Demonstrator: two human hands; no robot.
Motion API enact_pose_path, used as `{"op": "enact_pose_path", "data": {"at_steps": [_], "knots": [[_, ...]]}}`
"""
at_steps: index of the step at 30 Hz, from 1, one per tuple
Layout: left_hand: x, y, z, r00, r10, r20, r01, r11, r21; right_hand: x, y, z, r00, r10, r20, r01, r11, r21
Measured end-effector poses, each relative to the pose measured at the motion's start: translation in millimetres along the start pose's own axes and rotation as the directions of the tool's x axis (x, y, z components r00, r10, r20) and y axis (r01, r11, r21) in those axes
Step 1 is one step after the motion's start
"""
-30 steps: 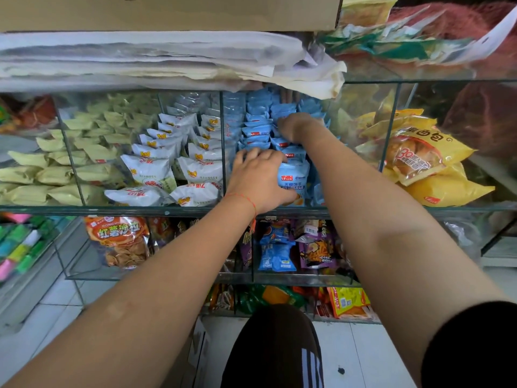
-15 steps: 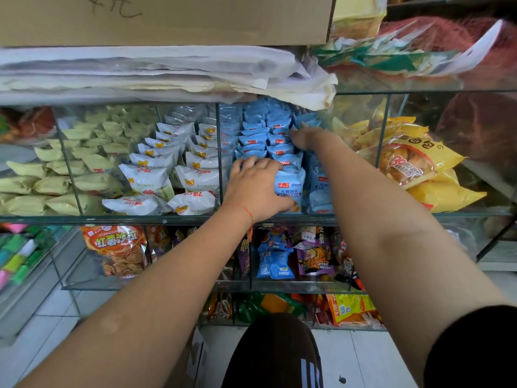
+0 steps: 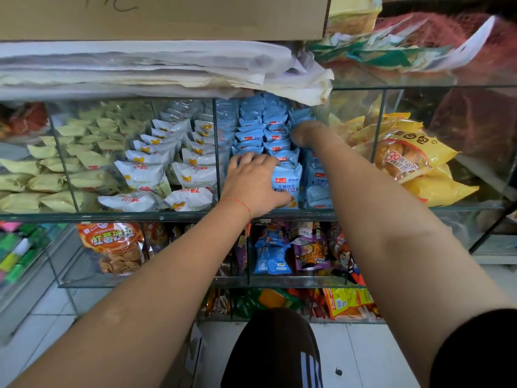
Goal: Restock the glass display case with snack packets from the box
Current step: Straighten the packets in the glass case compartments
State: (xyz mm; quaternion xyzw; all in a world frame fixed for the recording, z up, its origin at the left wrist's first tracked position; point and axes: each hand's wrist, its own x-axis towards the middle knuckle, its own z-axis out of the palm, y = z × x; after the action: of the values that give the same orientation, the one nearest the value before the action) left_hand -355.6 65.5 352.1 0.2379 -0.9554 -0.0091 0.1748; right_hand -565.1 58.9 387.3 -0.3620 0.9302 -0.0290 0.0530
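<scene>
The left hand (image 3: 256, 184) pressed curled fingers on the front pale-blue plastic snack packets (image 3: 286, 179); the row ran straight back from it, where the right hand (image 3: 303, 133), grip hidden, reached deeper.

Light: soft, even daylight, moderately bright, no hard shadows.
Glare: pale hazy reflections on the glass display case (image 3: 419, 113), washing out the packets behind.
Distortion: wide-angle bowing of shelves toward the edges.
Focus: centre fairly sharp; corners smeared.
</scene>
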Motion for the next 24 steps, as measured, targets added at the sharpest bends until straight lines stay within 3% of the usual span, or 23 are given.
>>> {"op": "enact_pose_path", "data": {"at_steps": [16, 21, 24], "knots": [[0, -1, 0, 1.0, 0.008, -0.006, -0.008, 1.0, -0.01, -44, -3, -15, 1.0, -0.027, -0.01, 0.027, 0.999, -0.031], [-1, 0, 0, 1.0, 0.006, 0.001, -0.006, 1.0, -0.005, -42, 0, -14, 0.999, -0.032, 0.026, 0.029, 0.997, 0.078], [0, 0, 0, 1.0, 0.008, 0.002, -0.008, 1.0, 0.0, -23, 3, -12, 0.994, 0.038, -0.098, -0.021, 0.985, 0.174]]}}
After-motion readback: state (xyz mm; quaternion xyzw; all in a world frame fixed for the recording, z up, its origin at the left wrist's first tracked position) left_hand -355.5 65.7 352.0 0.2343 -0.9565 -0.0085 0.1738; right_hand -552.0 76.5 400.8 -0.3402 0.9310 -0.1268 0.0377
